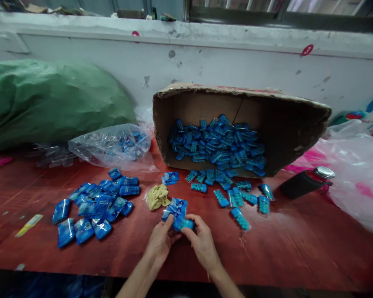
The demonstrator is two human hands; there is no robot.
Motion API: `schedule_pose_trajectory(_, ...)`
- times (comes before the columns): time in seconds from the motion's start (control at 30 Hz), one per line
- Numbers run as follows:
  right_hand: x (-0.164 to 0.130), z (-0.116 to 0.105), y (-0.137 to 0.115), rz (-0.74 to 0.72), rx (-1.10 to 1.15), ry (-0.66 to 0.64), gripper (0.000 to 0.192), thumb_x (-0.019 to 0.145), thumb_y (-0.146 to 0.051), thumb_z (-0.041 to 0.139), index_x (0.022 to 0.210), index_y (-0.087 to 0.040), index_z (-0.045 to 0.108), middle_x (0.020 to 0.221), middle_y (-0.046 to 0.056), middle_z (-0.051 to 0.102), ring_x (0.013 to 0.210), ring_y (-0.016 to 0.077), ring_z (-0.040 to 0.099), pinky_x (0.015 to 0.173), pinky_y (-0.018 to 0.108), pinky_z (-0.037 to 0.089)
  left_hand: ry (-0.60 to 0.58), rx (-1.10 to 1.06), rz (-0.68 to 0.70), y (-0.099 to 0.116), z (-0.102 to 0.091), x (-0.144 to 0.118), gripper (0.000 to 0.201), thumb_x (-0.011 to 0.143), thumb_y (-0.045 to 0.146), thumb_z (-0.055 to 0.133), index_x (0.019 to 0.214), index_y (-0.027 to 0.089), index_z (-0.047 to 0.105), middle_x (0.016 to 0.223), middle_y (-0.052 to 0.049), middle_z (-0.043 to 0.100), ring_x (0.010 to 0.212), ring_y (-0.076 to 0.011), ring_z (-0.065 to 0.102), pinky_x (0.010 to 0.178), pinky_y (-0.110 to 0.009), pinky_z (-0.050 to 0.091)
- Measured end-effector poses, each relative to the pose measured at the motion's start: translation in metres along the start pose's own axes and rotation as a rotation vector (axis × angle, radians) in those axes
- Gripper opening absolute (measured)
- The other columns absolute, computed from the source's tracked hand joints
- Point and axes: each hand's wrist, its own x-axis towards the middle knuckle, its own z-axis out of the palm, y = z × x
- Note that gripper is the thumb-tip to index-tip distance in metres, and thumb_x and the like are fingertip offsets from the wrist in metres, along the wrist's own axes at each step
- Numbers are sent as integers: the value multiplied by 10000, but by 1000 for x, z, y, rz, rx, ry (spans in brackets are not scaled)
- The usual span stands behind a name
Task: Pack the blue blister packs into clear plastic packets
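Both hands meet at the near edge of the red table [298, 248], closed on one small bunch of blue packets [178, 215]. Left hand [160, 244] pinches the bunch from the left side, thumb on top; right hand [202, 244] grips its near end, fingers curled under. Neither hand is spread. The bunch sits just above the table, beside a crumpled yellow glove [157, 196].

Observations for doing the step well — judgement only:
- Packets look slick and loosely stacked; a firm, even pinch across the whole bunch should keep the edges square.
- Working low over the table means a dropped packet lands close.
- Finished blue packs lie in a pile [96, 207] to the left; loose blister strips [236, 198] spill from the tipped box [236, 128] to the right. Keeping these two groups apart avoids mixing.

A clear bag [112, 145] and a dark bottle [304, 182] lie well clear of the hands.
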Motion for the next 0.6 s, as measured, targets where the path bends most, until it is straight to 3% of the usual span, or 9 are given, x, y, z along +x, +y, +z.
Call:
schedule_pose_trajectory(0.1, -1, -7, -8, -74, 8, -190, 234, 771, -254, 524, 984, -218, 615, 875, 18, 584, 743, 146, 549, 630, 235, 456, -54, -21, -95, 8, -2, -4, 135, 687, 249, 635, 703, 127, 579, 620, -27, 664, 555, -133, 608, 530, -258, 502)
schedule_pose_trajectory(0.2, 3, -13, -6, -104, 46, -168, 298, 742, -204, 561, 1036, -241, 596, 911, 12, 576, 858, 166, 526, 787, 281, 423, -167, 1, -138, 14, -2, -9, 132, 724, 219, 598, 798, 110, 610, 754, -67, 690, 653, -147, 633, 602, -272, 517)
schedule_pose_trajectory(0.27, 6, -13, 1, -94, 102, -107, 349, 730, -208, 578, 1077, -245, 566, 942, 17, 569, 861, 168, 522, 803, 297, 417, -249, 29, -144, 16, -2, -11, 153, 742, 208, 578, 842, 99, 619, 797, -80, 689, 674, -148, 635, 608, -269, 520)
schedule_pose_trajectory(0.37, 7, -10, 9, -58, 236, -124, 334, 762, -255, 559, 1095, -235, 544, 1012, 38, 573, 924, 183, 521, 830, 320, 409, -340, 39, -141, 15, -2, -11, 194, 760, 189, 552, 927, 111, 612, 873, -77, 678, 694, -141, 629, 593, -266, 524)
schedule_pose_trajectory(0.6, 8, -9, 12, -23, 429, -185, 373, 761, -355, 575, 1111, -233, 532, 1026, 44, 585, 929, 179, 538, 810, 305, 418, -412, 2, -139, 9, 0, -12, 176, 770, 175, 534, 920, 131, 616, 877, -62, 673, 710, -145, 628, 644, -314, 532)
